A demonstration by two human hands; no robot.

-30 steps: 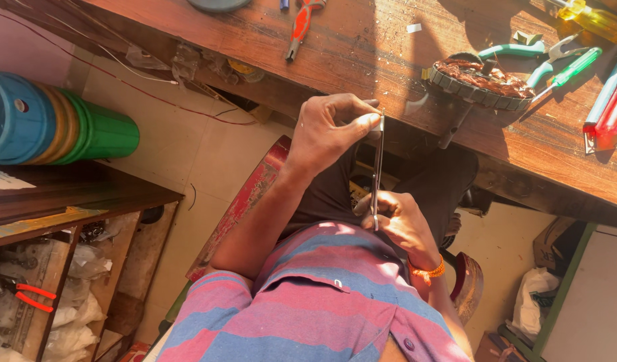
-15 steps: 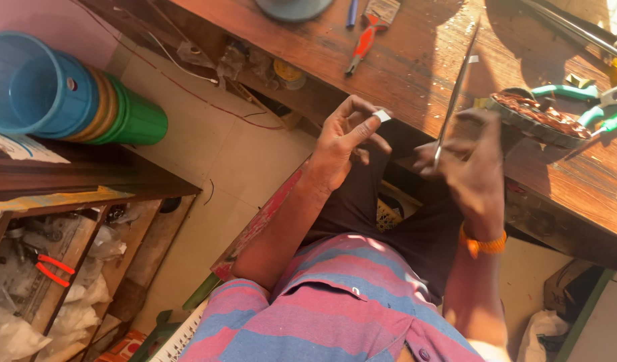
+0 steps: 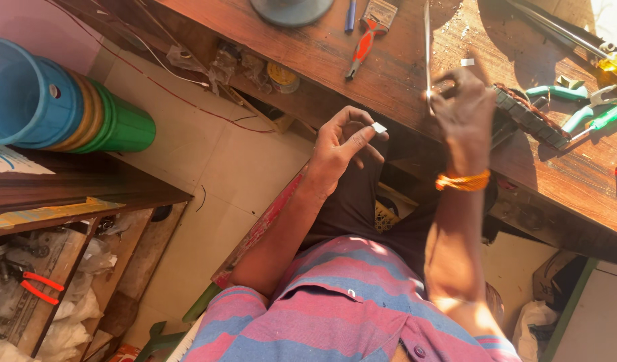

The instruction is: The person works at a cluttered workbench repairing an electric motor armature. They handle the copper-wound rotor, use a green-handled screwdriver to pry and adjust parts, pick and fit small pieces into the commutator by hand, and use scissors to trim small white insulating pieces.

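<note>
We pinch a small white rectangular chip point(image 3: 379, 127) between the fingertips of our left hand point(image 3: 340, 146) below the brown wooden workbench point(image 3: 402, 67), while our right hand point(image 3: 466, 110) grips a thin metal rod point(image 3: 427, 47) upright over it.

light: warm, hard sun from upper right | glare: far corner of wooden bench point(image 3: 456, 40) | shadow: deep below bench | blur: slight, overall

Bare bench strip point(image 3: 402, 74) — pliers point(image 3: 362, 47) leftward
</note>
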